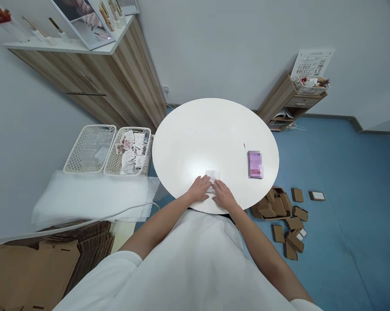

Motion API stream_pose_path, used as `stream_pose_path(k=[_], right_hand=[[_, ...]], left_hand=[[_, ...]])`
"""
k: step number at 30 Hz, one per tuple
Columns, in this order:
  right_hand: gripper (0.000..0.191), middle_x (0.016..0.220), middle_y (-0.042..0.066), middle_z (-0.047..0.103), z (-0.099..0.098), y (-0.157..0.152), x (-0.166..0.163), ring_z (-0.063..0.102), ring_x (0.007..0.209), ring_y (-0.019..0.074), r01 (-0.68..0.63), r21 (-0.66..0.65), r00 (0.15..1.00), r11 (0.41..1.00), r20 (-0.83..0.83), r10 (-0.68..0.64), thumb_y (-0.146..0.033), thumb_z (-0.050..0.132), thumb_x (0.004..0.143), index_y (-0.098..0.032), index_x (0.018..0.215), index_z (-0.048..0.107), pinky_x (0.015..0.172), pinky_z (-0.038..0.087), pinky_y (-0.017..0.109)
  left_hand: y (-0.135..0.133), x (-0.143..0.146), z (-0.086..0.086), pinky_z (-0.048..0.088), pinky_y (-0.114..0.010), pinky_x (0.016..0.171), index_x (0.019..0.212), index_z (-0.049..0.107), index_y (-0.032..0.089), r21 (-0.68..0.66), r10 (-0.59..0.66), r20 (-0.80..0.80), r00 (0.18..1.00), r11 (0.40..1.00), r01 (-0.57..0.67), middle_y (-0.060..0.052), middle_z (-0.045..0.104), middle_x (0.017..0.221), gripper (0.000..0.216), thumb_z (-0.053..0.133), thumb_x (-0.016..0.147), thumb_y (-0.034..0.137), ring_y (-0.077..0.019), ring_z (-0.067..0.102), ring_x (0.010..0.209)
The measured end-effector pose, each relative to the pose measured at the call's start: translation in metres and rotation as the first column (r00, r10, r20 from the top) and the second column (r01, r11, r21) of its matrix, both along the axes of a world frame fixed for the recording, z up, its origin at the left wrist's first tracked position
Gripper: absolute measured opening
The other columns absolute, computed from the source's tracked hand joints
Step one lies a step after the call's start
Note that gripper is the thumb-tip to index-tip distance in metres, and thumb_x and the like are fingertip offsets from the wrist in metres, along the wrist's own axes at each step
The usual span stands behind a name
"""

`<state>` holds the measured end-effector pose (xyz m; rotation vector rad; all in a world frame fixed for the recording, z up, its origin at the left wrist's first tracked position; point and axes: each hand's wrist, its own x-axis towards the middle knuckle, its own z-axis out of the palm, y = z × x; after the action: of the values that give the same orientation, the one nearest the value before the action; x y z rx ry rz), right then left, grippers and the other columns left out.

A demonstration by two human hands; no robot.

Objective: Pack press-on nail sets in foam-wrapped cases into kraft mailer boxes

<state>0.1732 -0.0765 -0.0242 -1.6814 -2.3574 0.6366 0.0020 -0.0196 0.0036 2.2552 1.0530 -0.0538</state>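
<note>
White piece (213, 174): While both hands are laid on it, it is held flat on the round table (210, 125), close to the near edge; its material cannot be told.
Left hand (199, 188): It is placed palm down, fingers loosely extended, on the left side of the white piece; whether an edge is pinched cannot be told.
Right hand (223, 195): It is set likewise on the right side, fingertips angled inward; a grip cannot be made out.
Purple pack (255, 164): It is blurred into squares and is set on the table's right side, well apart from the hands.
Baskets: Printed cards are heaped in the one nearer the table (149, 149); clear plastic is held in the other (72, 160).
Foam sheets (91, 194): They are stacked in front of the baskets and crossed by a white cable (117, 216).
Floor (340, 172): Small brown boxes (294, 244) are scattered there, right of the table.
</note>
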Motion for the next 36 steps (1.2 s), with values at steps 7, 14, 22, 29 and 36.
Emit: stream_pose_path(k=[7, 14, 22, 29, 36], right_hand=[[0.045, 0.119, 0.012, 0.047, 0.009, 0.016, -0.005, 0.036, 0.110, 0.0260, 0.027, -0.005, 0.999, 1.000, 0.017, -0.027, -0.012, 0.047, 0.071, -0.016, 0.116, 0.046, 0.091, 0.037, 0.042], [0.035, 0.101, 0.007, 0.056, 0.026, -0.004, -0.006, 0.046, 0.092, 0.0220, 0.012, -0.100, 0.992, 0.995, -0.123, -0.025, -0.021, 0.050, 0.070, -0.018, 0.105, 0.051, 0.082, 0.038, 0.036], [0.030, 0.073, 0.000, 0.055, 0.018, 0.028, -0.001, 0.051, 0.065, 0.0152, 0.327, -0.481, 0.813, 0.813, -0.295, -0.502, -0.043, 0.032, 0.081, -0.021, 0.084, 0.052, 0.059, 0.041, 0.028], [0.045, 0.102, 0.011, 0.052, 0.001, 0.033, -0.012, 0.051, 0.088, 0.0200, 0.552, -0.316, 0.723, 0.772, -0.279, -0.632, -0.044, 0.036, 0.080, -0.014, 0.111, 0.047, 0.076, 0.043, 0.033], [0.063, 0.113, 0.010, 0.046, -0.004, 0.002, -0.016, 0.054, 0.082, 0.0172, 0.655, -0.369, 0.554, 0.659, -0.357, -0.752, -0.041, 0.046, 0.075, -0.017, 0.130, 0.029, 0.078, 0.045, 0.031]], left_hand=[[0.008, 0.007, 0.002, 0.024, -0.040, 0.100, 0.105, 0.048, 0.024, -0.069, 0.097, 0.060, 0.993, 0.993, -0.093, -0.009, 0.045, 0.122, 0.049, 0.059, 0.059, 0.014, -0.0290, 0.038, 0.116], [-0.012, -0.014, 0.005, 0.034, -0.036, 0.091, 0.100, 0.049, 0.025, -0.164, 0.120, 0.170, 0.978, 0.982, -0.092, -0.006, 0.054, 0.105, 0.040, 0.057, 0.061, 0.023, -0.0263, 0.049, 0.099], [0.003, -0.002, -0.010, 0.038, -0.034, 0.081, 0.090, 0.050, 0.023, -0.191, 0.413, 0.076, 0.908, 0.899, -0.393, -0.005, 0.056, 0.088, 0.024, 0.037, 0.082, 0.042, -0.0232, 0.051, 0.092], [0.002, 0.002, -0.027, 0.038, -0.032, 0.081, 0.112, 0.044, 0.022, -0.152, 0.474, 0.066, 0.878, 0.875, -0.460, -0.004, 0.056, 0.099, 0.037, 0.049, 0.076, 0.031, -0.0203, 0.052, 0.096], [0.001, 0.009, -0.027, 0.036, -0.033, 0.085, 0.119, 0.037, 0.021, -0.192, 0.632, 0.016, 0.775, 0.762, -0.618, -0.006, 0.055, 0.106, 0.048, 0.052, 0.075, 0.032, -0.0189, 0.052, 0.100]])
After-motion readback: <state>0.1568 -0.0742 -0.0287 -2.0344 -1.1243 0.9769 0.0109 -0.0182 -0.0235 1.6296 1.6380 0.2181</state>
